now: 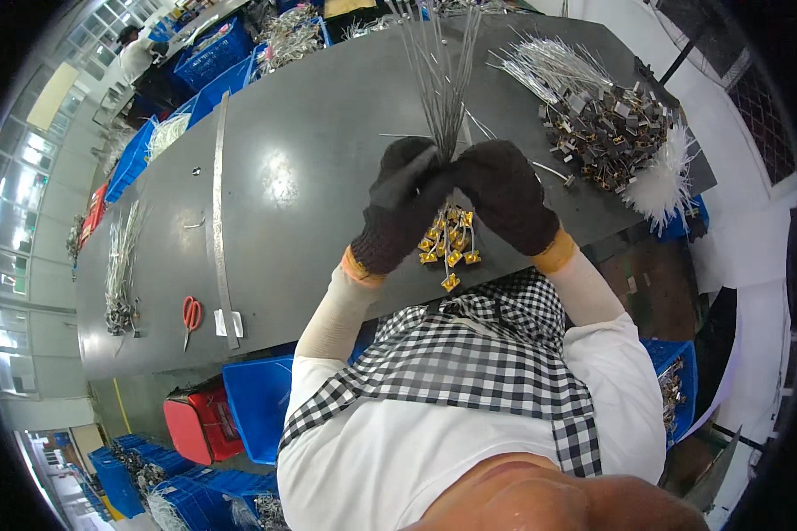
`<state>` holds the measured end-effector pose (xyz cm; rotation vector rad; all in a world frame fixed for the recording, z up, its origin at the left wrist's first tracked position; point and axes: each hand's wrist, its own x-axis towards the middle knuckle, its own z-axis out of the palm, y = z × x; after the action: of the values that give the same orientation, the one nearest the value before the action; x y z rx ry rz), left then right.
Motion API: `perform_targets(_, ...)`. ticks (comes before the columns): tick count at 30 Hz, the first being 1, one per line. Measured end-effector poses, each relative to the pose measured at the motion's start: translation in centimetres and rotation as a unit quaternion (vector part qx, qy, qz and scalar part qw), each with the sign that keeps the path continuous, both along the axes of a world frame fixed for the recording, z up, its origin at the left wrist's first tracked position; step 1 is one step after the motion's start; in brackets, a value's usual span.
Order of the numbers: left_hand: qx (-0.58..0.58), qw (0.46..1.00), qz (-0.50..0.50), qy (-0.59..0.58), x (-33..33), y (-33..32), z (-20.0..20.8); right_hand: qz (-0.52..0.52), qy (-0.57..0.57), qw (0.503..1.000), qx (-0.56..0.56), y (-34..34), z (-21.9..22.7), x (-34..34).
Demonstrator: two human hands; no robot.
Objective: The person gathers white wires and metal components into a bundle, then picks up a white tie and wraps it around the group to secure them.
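Note:
Both my hands wear dark knit gloves and meet around a bundle of thin grey wires [443,88] over the dark table. My left hand [406,199] is closed on the bundle from the left side. From the right, my right hand [506,188] closes on the same bundle, its fingertips hidden against the left glove. The wires fan out toward the far side of the table. Below the gloves hang their near ends, several small yellow-and-metal connectors [452,237]. One loose wire with an end piece [553,173] lies beside my right hand.
A heap of dark connectors with wires [607,128] and white ties [664,181] covers the right. Leftward lie a metal ruler strip [220,212], red-handled scissors [191,319] and another wire bundle [122,265]. Blue bins [259,407] and a red bag [202,425] stand below; a person [135,57] works far left.

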<state>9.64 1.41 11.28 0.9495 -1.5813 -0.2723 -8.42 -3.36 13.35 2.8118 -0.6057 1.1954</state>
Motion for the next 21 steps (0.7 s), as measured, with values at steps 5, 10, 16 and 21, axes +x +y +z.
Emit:
perform_targets(5, -0.091, 0.982, 0.083, -0.143, -0.6, 0.8, 1.2, 0.11, -0.096, 0.981, 0.127, -1.4, -1.4, 0.3)
perform_targets(10, -0.133, 0.952, 0.19, -0.201, -0.1, 1.4, -0.1, 0.156, -0.252, 0.723, 0.624, -0.8, -2.1, 0.6)
perform_targets(16, -0.085, 0.977, 0.161, 0.113, -0.5, 2.2, -2.5, 0.126, -0.286, 0.671, 0.673, 0.3, -1.1, 1.1)
perform_targets(21, -0.161, 0.933, 0.312, 0.074, 0.8, 2.8, -0.9, 0.149, -0.297, 0.667, 0.667, -0.1, -2.2, 0.9)
